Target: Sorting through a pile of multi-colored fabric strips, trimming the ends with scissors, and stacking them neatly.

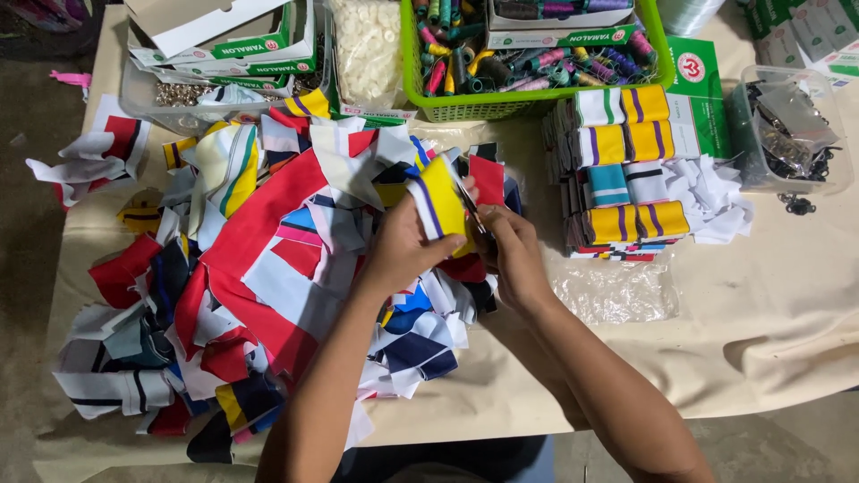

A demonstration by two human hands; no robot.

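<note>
A: Grip first. What does the left hand (400, 253) hold?

B: Fingers closed on a small ribbed knit strip (438, 199), yellow with a white edge and a thin purple stripe. It is held up, tilted, above the heap at the middle of the table.

A: And the right hand (513, 259)?

B: Curled shut round a slim dark tool (474, 212); its kind is too small to tell. The tip meets the strip's right edge.

A: Texture under the hands?

B: Loose heap of fabric scraps (268, 268): soft, flat, cut in rough rectangles and wedges. Red, navy, white, pale blue, some yellow. Limp, overlapping, spilling to the table's near edge.

A: Further right?

B: Neat stack of folded knit pieces (626, 170), same yellow with purple stripes, some white with teal or green. Squared, firm-looking. Crumpled clear plastic sheet (617, 291) just in front of it.

A: Far edge?

B: Green plastic basket (537, 105), lattice walls, full of thread spools in mixed colours. Beside it a clear bag of white buttons (367, 45). Clear tub (787, 134) at right with small dark metal bits. Cardboard boxes (224, 40) at left.

A: Surface?

B: Beige cloth table cover (761, 295), matte, lightly creased.
</note>
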